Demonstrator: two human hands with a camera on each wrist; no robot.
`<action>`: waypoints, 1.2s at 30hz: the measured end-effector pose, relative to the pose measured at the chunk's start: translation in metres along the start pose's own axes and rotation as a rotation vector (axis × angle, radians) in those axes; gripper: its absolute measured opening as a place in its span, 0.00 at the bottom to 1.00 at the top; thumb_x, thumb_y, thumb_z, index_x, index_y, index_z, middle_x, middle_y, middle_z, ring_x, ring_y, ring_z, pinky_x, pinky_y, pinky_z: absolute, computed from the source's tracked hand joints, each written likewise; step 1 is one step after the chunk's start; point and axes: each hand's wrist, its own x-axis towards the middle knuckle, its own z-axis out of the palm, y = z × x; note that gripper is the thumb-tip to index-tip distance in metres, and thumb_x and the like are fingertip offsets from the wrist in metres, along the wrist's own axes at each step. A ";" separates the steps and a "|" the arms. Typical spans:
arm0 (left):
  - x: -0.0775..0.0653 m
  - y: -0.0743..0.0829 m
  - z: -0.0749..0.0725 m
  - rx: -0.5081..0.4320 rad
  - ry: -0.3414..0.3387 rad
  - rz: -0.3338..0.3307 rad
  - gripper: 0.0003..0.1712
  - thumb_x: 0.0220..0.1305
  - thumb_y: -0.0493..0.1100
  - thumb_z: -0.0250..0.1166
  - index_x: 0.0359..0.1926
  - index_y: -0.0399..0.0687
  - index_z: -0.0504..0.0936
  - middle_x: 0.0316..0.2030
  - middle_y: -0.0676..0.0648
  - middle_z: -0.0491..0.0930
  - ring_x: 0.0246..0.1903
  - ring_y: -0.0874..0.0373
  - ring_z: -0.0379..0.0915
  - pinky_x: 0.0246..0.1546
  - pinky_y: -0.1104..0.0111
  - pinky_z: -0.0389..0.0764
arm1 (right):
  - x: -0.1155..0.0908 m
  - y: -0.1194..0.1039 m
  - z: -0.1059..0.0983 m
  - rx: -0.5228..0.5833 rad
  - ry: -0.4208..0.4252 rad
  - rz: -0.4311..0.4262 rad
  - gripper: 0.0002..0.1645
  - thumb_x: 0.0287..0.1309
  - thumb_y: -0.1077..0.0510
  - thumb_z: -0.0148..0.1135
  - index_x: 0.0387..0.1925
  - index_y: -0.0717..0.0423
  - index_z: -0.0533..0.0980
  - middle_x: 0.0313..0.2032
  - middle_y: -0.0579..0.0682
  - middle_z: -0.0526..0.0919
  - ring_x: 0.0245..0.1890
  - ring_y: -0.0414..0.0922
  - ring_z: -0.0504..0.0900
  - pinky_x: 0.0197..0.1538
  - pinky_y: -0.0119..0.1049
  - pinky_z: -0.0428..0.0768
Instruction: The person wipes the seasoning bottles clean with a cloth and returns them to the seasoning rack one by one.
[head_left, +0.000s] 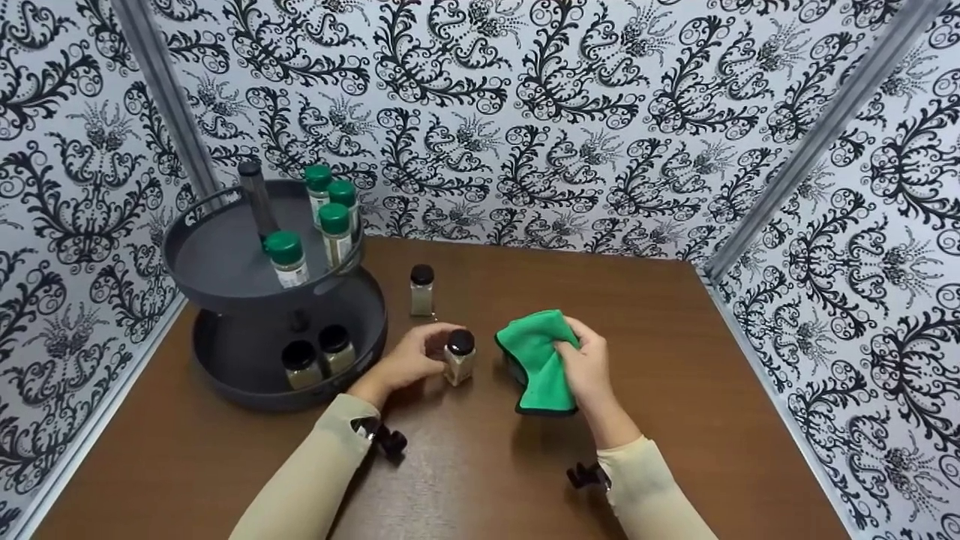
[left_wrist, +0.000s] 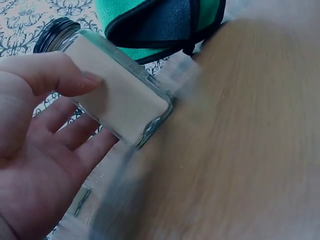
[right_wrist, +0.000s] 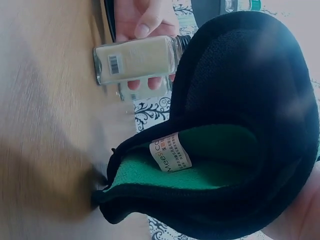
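One brown surface [head_left: 645, 337] under a dark two-tier stand [head_left: 217, 247]; green cloth [head_left: 536, 352] gripped by fingers of the right hand [head_left: 589, 369]; black-lidded jar [head_left: 460, 364] pinched upright by fingers of the left hand [head_left: 409, 360], apart from the cloth; two lower-tray jars [head_left: 304, 377] perhaps wiped, rear jar [head_left: 422, 298] seemingly outstanding.

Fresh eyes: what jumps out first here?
The bright green cloth in the right hand, over the brown table, grabs attention first. Next comes the black-capped jar in the left hand, then the dark two-tier tray at left, green-capped bottles on its upper tier.
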 end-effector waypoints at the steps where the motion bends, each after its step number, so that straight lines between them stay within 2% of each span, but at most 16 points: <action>1: 0.000 0.001 0.002 0.007 0.030 -0.009 0.38 0.48 0.19 0.66 0.65 0.34 0.80 0.56 0.34 0.85 0.50 0.62 0.83 0.51 0.72 0.82 | 0.000 0.000 0.000 0.003 -0.005 -0.001 0.26 0.67 0.75 0.52 0.62 0.62 0.82 0.56 0.63 0.87 0.42 0.45 0.85 0.45 0.31 0.83; 4: -0.001 0.003 0.012 0.037 0.127 -0.041 0.35 0.45 0.21 0.71 0.59 0.35 0.83 0.50 0.37 0.87 0.45 0.62 0.84 0.46 0.72 0.83 | -0.002 0.001 0.000 0.015 -0.012 -0.004 0.27 0.66 0.75 0.52 0.62 0.63 0.82 0.56 0.64 0.87 0.43 0.45 0.85 0.45 0.31 0.83; 7: -0.003 0.004 0.026 0.067 0.249 -0.073 0.32 0.42 0.22 0.72 0.54 0.36 0.84 0.45 0.39 0.88 0.41 0.60 0.83 0.43 0.72 0.84 | -0.002 0.002 0.000 0.017 -0.011 -0.004 0.27 0.65 0.76 0.52 0.62 0.63 0.82 0.56 0.64 0.87 0.42 0.45 0.86 0.44 0.31 0.83; 11: -0.005 0.005 0.045 0.092 0.403 -0.086 0.29 0.40 0.22 0.73 0.49 0.36 0.84 0.40 0.39 0.87 0.39 0.53 0.83 0.40 0.70 0.85 | -0.002 0.003 0.001 0.013 -0.010 0.004 0.27 0.65 0.76 0.52 0.62 0.63 0.82 0.55 0.64 0.88 0.41 0.46 0.85 0.43 0.31 0.83; 15: -0.004 0.007 0.057 0.124 0.489 -0.080 0.28 0.40 0.25 0.75 0.48 0.37 0.85 0.38 0.38 0.86 0.39 0.48 0.83 0.41 0.68 0.84 | -0.001 0.003 0.003 0.013 -0.015 0.006 0.27 0.64 0.76 0.52 0.61 0.63 0.83 0.55 0.63 0.88 0.41 0.45 0.85 0.43 0.31 0.82; 21: -0.004 0.008 0.060 0.137 0.507 -0.076 0.27 0.40 0.25 0.77 0.47 0.39 0.87 0.38 0.40 0.87 0.38 0.52 0.82 0.42 0.66 0.83 | -0.001 0.005 0.005 0.017 -0.035 0.012 0.26 0.64 0.75 0.53 0.60 0.63 0.83 0.54 0.62 0.88 0.39 0.45 0.85 0.42 0.31 0.82; 24: -0.005 0.014 0.061 0.100 0.510 -0.064 0.26 0.40 0.25 0.78 0.46 0.38 0.87 0.37 0.40 0.88 0.37 0.56 0.81 0.41 0.68 0.84 | -0.003 0.005 0.004 0.003 -0.041 0.020 0.26 0.64 0.75 0.54 0.60 0.62 0.83 0.54 0.62 0.88 0.39 0.47 0.84 0.42 0.31 0.81; 29: -0.007 0.039 0.067 -0.013 0.501 -0.006 0.27 0.43 0.27 0.81 0.48 0.35 0.85 0.38 0.40 0.87 0.38 0.62 0.83 0.43 0.70 0.87 | -0.005 0.002 0.006 -0.049 -0.054 0.024 0.26 0.63 0.75 0.54 0.59 0.62 0.84 0.55 0.62 0.88 0.41 0.48 0.82 0.43 0.32 0.80; 33: -0.010 0.060 0.072 -0.075 0.456 0.063 0.28 0.44 0.26 0.81 0.50 0.32 0.84 0.40 0.41 0.87 0.39 0.62 0.85 0.45 0.69 0.88 | -0.010 -0.001 0.014 -0.106 -0.090 -0.017 0.27 0.60 0.75 0.56 0.58 0.61 0.85 0.54 0.61 0.89 0.43 0.48 0.84 0.43 0.32 0.80; 36: -0.012 0.071 0.076 -0.101 0.438 0.088 0.29 0.44 0.25 0.80 0.51 0.31 0.84 0.40 0.43 0.86 0.40 0.61 0.85 0.45 0.68 0.88 | -0.016 -0.005 0.021 -0.131 -0.141 -0.048 0.26 0.59 0.75 0.58 0.57 0.61 0.85 0.54 0.61 0.89 0.44 0.48 0.85 0.43 0.32 0.81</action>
